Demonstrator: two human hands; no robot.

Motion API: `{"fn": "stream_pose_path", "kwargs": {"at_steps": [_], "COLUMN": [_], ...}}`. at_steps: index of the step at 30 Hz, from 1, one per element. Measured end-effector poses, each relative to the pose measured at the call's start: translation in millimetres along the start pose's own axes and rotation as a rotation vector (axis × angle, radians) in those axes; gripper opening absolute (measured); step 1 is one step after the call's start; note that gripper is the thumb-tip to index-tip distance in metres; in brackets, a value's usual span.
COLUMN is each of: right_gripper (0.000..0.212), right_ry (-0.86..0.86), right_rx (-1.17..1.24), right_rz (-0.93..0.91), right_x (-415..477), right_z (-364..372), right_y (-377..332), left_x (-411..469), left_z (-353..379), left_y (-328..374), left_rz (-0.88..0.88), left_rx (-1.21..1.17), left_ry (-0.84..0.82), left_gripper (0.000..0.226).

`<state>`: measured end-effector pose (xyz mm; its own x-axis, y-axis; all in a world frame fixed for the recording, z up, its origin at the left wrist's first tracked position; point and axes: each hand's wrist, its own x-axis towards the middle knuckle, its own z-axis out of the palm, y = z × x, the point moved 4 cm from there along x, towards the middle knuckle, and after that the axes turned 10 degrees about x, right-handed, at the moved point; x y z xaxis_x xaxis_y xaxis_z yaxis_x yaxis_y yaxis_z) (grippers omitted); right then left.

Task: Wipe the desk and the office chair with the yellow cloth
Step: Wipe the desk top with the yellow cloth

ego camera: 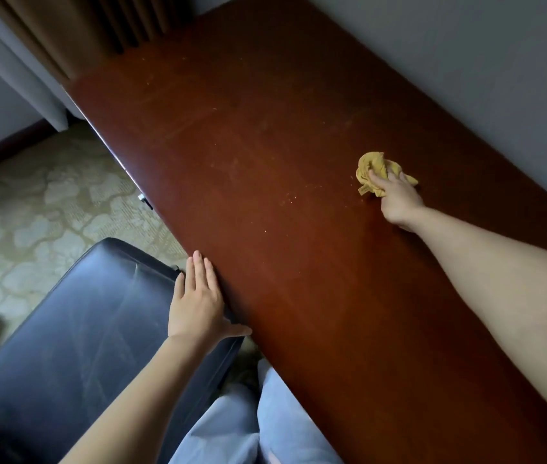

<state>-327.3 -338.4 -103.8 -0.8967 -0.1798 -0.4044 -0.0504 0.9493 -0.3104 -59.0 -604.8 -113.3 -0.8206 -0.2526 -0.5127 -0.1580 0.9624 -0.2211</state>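
Right now your right hand [395, 199] has the yellow cloth [374, 169] bunched under it on the desk [265, 145], toward the desk's back edge. Your fingers are curled into the folds and gripping it. Your left hand [198, 303] holds nothing. It lies flat with straight fingers at the desk's front edge, where the chair [81, 329] butts up against it. I cannot tell whether the palm bears on the wood or on the chair.

The cloth looks soft and light, and it will crumple and slide easily on that polished top. Wadded as it is, only a small patch likely touches the wood. My judgement is that you would cover more by spreading it out and pressing with a flatter palm.

Pale specks [290, 197] lie on the desk just beside the cloth, on the side toward the front edge. A stroke that way could push them off onto the carpet [31, 195], so gather them into the cloth instead.

As for room, the wall [466, 61] runs tight along the desk's back edge, so expect your knuckles to meet it there. A curtain [98, 28] hangs at the desk's far end. The long stretch of top between the cloth and that end is open for sweeping. The chair looks unwiped and is probably next after the desk.
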Motion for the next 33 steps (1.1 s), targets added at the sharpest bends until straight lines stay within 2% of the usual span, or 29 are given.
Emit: {"fn": "stream_pose_path", "kwargs": {"at_steps": [3,7,15,22,27,31,33], "right_gripper": [0.069,0.065,0.054,0.067,0.074,0.078,0.080], "right_ry": [0.016,0.092,0.178,0.216,0.124,-0.070,-0.132], "right_rx": [0.048,0.082,0.164,0.268,0.248,0.171,0.135], "right_rz": [0.028,-0.030,-0.145,-0.226,-0.388,-0.504,-0.511], "right_x": [20.6,10.3,-75.8,-159.9,-210.8,-231.2,-226.3], "right_z": [-5.6,7.3,62.6,117.4,135.5,132.9,123.2], "right_y": [-9.3,-17.0,-52.6,-85.3,-85.2,-61.9,-48.5], "left_x": [0.1,-0.3,-1.5,-4.4,-5.7,-4.1,-2.2], "left_z": [0.3,0.1,-6.4,-8.1,-9.8,-11.5,-9.3], "left_y": [0.5,1.2,-0.2,-5.7,-8.6,-16.1,-20.5], "left_rz": [-0.002,0.001,0.028,0.060,0.079,0.148,0.179], "left_rx": [-0.018,-0.031,-0.048,-0.013,0.022,0.112,0.131], "left_ry": [0.008,-0.001,0.009,0.047,0.066,0.119,0.136], "left_gripper": [0.146,0.146,0.146,0.140,0.134,0.125,0.112]}}
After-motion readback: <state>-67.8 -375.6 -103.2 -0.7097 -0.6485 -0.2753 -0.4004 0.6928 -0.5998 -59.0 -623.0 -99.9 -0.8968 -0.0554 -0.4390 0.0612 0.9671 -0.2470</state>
